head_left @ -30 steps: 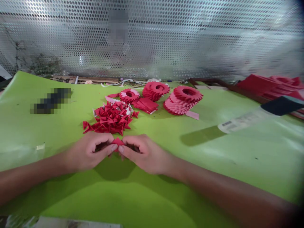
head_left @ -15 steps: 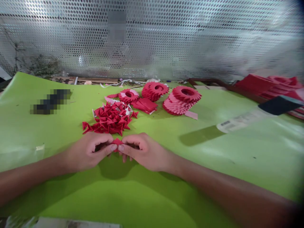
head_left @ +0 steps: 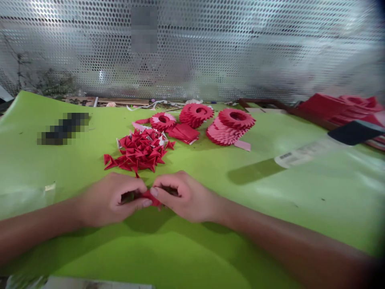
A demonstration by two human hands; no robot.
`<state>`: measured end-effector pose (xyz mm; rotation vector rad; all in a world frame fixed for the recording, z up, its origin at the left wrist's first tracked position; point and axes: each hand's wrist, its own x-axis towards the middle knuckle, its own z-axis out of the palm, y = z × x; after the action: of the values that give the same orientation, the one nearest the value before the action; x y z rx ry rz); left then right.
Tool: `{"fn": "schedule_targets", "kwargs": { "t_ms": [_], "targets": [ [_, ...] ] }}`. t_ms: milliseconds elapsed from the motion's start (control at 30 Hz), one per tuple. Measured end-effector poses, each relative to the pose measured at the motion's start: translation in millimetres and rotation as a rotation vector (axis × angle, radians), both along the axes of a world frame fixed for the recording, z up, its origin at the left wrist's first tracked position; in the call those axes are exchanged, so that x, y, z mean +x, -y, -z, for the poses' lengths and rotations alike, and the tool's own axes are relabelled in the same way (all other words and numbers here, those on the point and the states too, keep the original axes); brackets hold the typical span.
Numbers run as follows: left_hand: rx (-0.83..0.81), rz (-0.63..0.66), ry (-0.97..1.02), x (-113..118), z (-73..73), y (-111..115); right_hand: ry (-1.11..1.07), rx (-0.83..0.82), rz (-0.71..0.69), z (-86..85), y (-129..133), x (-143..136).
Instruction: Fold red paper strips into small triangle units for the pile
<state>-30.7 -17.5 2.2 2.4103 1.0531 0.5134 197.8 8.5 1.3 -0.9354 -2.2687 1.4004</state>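
Between the fingertips of both hands is a small folded red paper piece (head_left: 155,198). My left hand (head_left: 110,199) pinches its left side, and my right hand (head_left: 188,197) grips it from the right with the thumb on top. Just beyond the hands lies a heap of folded red paper triangles (head_left: 141,150), a few with white showing. Behind it are a stack of flat red paper pieces (head_left: 183,132), a small red and pink paper ring (head_left: 163,121), a red ring stack (head_left: 195,116) and a taller pink and red ring stack (head_left: 230,127).
The green tabletop (head_left: 300,220) carries a clear bottle with a dark cap (head_left: 306,152) at the right and a blurred dark object (head_left: 63,129) at the left. More red paper (head_left: 327,106) lies at the far right. A perforated metal sheet (head_left: 192,48) stands behind.
Both hands have moved slightly closer to me with the red paper piece, which has turned and now sits lower. The right thumb lies farther over it.
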Motion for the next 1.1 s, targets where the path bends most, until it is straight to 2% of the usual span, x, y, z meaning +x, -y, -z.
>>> {"fn": "schedule_targets", "kwargs": {
  "t_ms": [100,200,267,400,533,800,1000,1100],
  "targets": [
    [0.22,-0.002,0.048,-2.1,0.8,-0.5,-0.036,-0.04,0.052,0.5,-0.1,-1.5],
    [0.473,0.096,0.098,-3.2,2.3,-3.0,-0.06,-0.044,0.056,0.4,-1.7,-1.9],
    [0.547,0.134,0.117,-3.2,3.2,-4.5,-0.061,-0.016,0.062,-0.1,-2.4,-1.6],
    [0.544,0.119,0.13,-2.7,3.3,-6.1,-0.052,0.078,0.071,-0.7,-2.3,-0.6],
    [0.577,0.104,0.14,-2.4,3.2,-7.2,-0.032,0.106,0.089,-1.0,-1.3,-0.8],
    [0.695,0.071,0.146,-4.7,3.7,-5.9,-0.106,-0.061,0.021,-4.2,0.1,-2.0],
    [0.698,0.102,0.145,-4.2,3.3,-7.8,-0.011,0.221,0.04,-5.2,0.5,0.0],
    [0.606,0.082,0.191,-1.5,2.8,-7.7,-0.018,0.27,0.029,-2.1,0.2,0.5]
  ]
}}
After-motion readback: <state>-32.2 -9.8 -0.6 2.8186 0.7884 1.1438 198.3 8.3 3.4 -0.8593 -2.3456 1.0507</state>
